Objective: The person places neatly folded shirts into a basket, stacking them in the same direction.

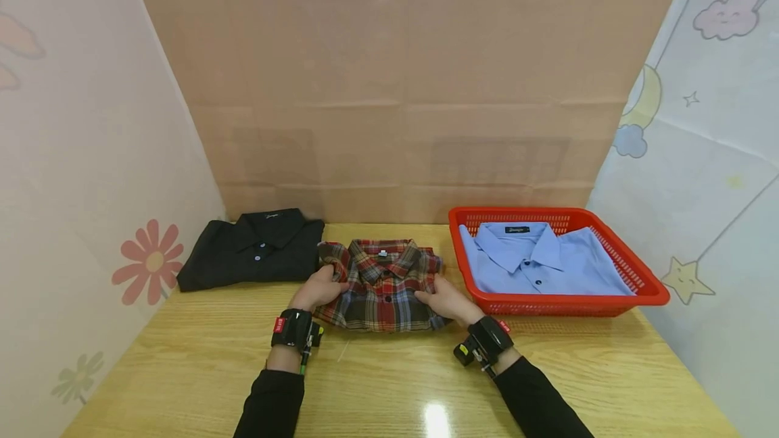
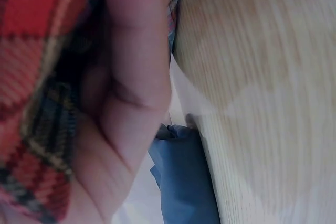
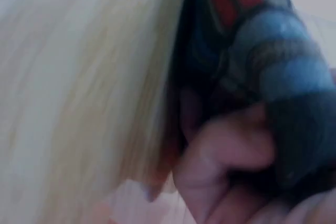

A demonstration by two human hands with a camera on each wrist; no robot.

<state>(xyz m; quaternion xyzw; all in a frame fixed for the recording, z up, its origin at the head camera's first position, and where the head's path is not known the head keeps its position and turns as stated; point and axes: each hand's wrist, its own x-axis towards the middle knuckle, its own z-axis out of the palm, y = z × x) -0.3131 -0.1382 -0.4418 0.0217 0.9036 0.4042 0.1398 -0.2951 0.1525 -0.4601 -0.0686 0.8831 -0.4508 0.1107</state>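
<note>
A folded plaid shirt (image 1: 386, 299) in red, dark and yellowish checks lies at mid-table, collar toward the back wall. My left hand (image 1: 319, 288) grips its left side, thumb on top and fingers curled beneath the cloth, as the left wrist view shows. On the opposite side my right hand (image 1: 449, 300) holds the shirt the same way, its thumb over the fabric. Curled fingers (image 3: 226, 150) tuck under the plaid cloth in the blurred right wrist view. The fingertips under the shirt are hidden in the head view.
To the left lies a folded black shirt (image 1: 262, 252), close to the left hand. A red plastic basket (image 1: 566, 304) stands at the right with a folded light blue shirt (image 1: 505, 269) inside. Brown paper (image 1: 395, 86) covers the back wall behind the wooden table (image 1: 377, 384).
</note>
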